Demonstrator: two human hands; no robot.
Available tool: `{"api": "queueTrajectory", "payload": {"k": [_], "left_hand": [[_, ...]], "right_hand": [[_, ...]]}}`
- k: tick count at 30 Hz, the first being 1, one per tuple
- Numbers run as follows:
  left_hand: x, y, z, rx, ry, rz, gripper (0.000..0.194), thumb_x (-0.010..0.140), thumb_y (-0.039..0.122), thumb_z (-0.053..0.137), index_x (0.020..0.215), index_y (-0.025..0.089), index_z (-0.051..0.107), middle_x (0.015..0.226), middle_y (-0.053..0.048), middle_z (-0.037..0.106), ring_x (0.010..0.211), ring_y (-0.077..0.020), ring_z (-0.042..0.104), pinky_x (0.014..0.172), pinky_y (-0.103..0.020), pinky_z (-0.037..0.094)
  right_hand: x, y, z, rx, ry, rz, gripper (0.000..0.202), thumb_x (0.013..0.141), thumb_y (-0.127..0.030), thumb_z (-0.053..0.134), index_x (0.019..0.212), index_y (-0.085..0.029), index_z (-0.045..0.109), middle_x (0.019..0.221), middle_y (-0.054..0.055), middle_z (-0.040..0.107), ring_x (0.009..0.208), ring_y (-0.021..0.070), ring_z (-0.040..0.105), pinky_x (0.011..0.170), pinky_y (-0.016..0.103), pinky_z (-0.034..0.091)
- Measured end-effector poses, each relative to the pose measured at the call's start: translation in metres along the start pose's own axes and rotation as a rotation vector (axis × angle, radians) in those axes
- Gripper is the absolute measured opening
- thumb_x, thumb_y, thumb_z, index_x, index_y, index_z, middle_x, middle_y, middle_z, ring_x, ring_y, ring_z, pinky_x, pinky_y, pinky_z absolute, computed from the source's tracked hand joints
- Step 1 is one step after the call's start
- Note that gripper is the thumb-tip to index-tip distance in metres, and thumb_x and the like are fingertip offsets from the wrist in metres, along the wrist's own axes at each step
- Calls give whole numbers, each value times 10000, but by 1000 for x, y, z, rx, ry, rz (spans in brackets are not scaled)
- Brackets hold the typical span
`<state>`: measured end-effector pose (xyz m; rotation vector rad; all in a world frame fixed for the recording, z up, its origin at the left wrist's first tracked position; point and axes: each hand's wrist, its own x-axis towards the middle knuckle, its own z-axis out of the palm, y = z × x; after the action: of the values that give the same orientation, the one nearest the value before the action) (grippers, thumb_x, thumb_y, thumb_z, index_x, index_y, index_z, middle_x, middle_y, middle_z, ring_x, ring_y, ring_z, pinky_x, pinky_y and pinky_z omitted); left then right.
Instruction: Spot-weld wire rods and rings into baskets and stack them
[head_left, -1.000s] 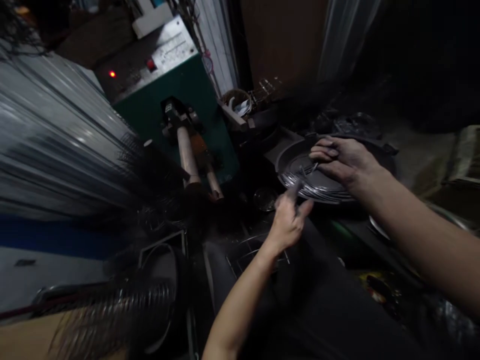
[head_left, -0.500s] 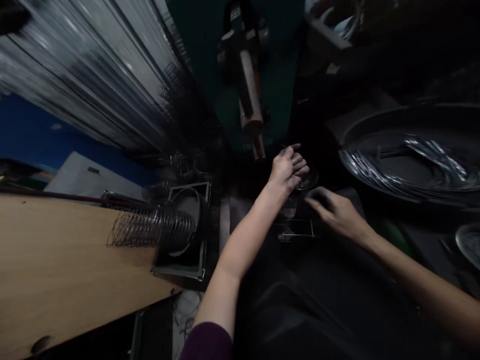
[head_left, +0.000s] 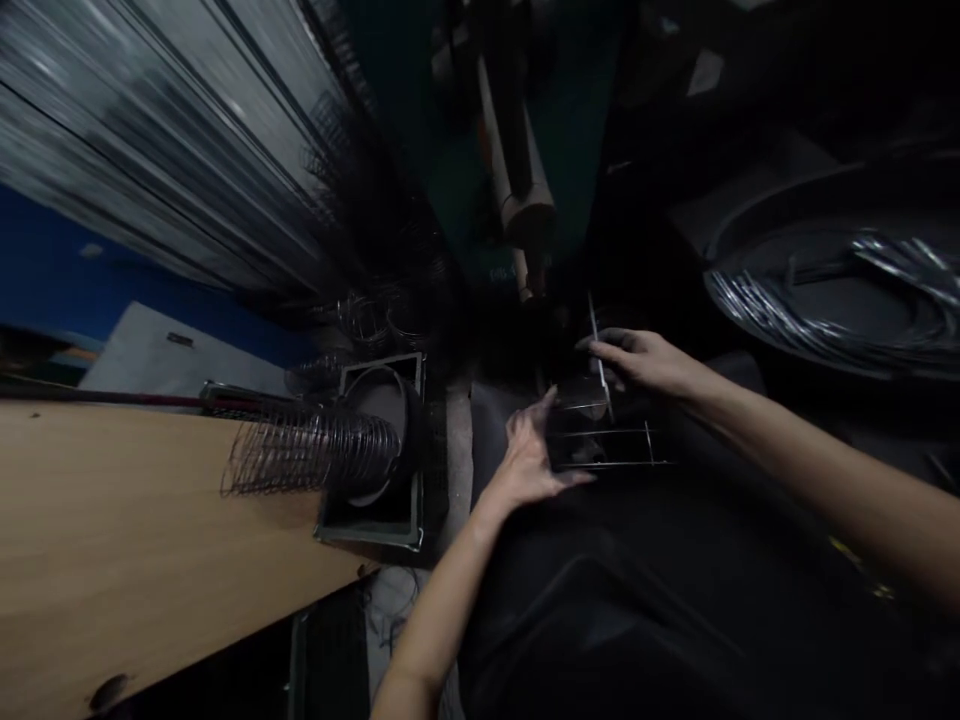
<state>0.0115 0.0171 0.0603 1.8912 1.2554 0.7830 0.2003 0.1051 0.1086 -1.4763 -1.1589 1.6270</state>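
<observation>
My left hand (head_left: 528, 452) is spread, with thumb and fingers apart, at the left end of a small frame of thin metal wires (head_left: 611, 464). Its fingertips meet or nearly meet the wires; the dark makes the contact unclear. Between the thumb and fingers of my right hand (head_left: 637, 358) is a thin straight metal rod (head_left: 597, 345), standing steeply above the frame's far side. Just beyond both hands, a cylindrical machine arm (head_left: 528, 212) points down from a dark green machine and narrows to a tip.
Left of my arm, a box frame (head_left: 415, 500) holds a round drum with a wire coil (head_left: 300, 455) reaching over the wooden board (head_left: 150, 560). A large round tray (head_left: 720, 225) of shiny wire pieces stands at the right. Dark cloth (head_left: 600, 600) covers the near side.
My left hand has come down and left from near the machine tip and spread its fingers. My right hand has moved up and left, now gripping the rod. The wire frame shows further right.
</observation>
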Motion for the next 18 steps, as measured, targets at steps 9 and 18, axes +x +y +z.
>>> {"api": "queueTrajectory", "payload": {"k": [9, 18], "left_hand": [[59, -15, -6, -16, 337, 281, 932, 655, 286, 716, 1391, 239, 146, 1065, -74, 537, 983, -235, 559, 905, -445, 474], [94, -16, -39, 47, 425, 350, 869, 658, 278, 709, 1360, 244, 198, 1092, -82, 530, 945, -231, 574, 854, -429, 501]], "right_hand": [[16, -46, 8, 153, 35, -38, 161, 826, -104, 594, 982, -132, 625, 538, -26, 546, 387, 60, 469, 349, 135, 380], [51, -89, 21, 136, 34, -2, 170, 924, -119, 462, 781, -134, 553, 483, -18, 518, 336, 55, 425, 321, 133, 309]]}}
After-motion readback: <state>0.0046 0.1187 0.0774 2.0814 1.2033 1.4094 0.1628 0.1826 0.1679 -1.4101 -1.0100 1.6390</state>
